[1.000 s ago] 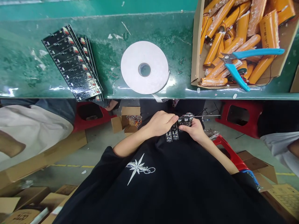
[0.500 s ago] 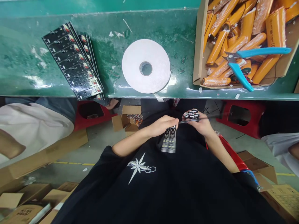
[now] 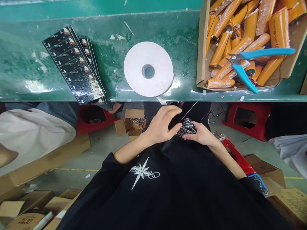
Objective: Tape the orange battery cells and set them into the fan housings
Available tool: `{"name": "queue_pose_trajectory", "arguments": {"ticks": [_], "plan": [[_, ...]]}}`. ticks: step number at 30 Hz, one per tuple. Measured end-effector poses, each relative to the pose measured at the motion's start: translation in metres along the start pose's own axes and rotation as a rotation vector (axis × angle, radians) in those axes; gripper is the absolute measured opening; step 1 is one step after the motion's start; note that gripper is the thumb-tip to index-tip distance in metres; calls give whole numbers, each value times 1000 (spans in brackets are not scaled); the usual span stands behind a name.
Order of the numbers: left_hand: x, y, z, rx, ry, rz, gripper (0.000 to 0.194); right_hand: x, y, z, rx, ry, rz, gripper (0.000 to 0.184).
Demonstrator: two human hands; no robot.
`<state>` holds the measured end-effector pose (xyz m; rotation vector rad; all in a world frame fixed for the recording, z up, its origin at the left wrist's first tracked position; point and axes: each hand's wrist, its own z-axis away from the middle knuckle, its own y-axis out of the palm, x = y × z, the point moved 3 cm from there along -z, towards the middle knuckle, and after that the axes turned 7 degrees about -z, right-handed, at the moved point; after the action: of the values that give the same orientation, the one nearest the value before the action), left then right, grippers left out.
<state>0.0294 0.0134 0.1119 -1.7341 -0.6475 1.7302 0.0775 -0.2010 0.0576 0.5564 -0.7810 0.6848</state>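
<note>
My right hand [image 3: 201, 134] is closed around a small bundle of black circuit boards [image 3: 187, 127] in front of my shirt, just below the table edge. My left hand [image 3: 163, 124] is beside the bundle, its fingers stretched out and the thumb apart from them. The left thumb tip is at the edge of the boards; whether it presses on them I cannot tell. A thin straight strip [image 3: 189, 111] slants up from the bundle toward the table edge, its kind unclear.
On the green table [image 3: 112, 64] lie fanned black circuit board panels [image 3: 74, 67], a roll of white tape [image 3: 148, 83] and a cardboard box [image 3: 201, 64] of orange battery packs [image 3: 250, 25], with blue-handled cutters [image 3: 244, 76] on top. Red stools [image 3: 248, 119] and seated people flank me.
The left hand no longer holds the board strip, and its fingers have spread. The right hand has moved slightly left and down with its bundle, bringing both hands close together.
</note>
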Motion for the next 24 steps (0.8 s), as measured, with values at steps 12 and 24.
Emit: {"name": "queue_pose_trajectory", "arguments": {"ticks": [12,24], "plan": [[10,4,15,546,377,-535,36,34,-18,12,128,39,660,52],[23,37,18,922,193,-189,31,-13,14,-5,-211,-128,-72,56]]}}
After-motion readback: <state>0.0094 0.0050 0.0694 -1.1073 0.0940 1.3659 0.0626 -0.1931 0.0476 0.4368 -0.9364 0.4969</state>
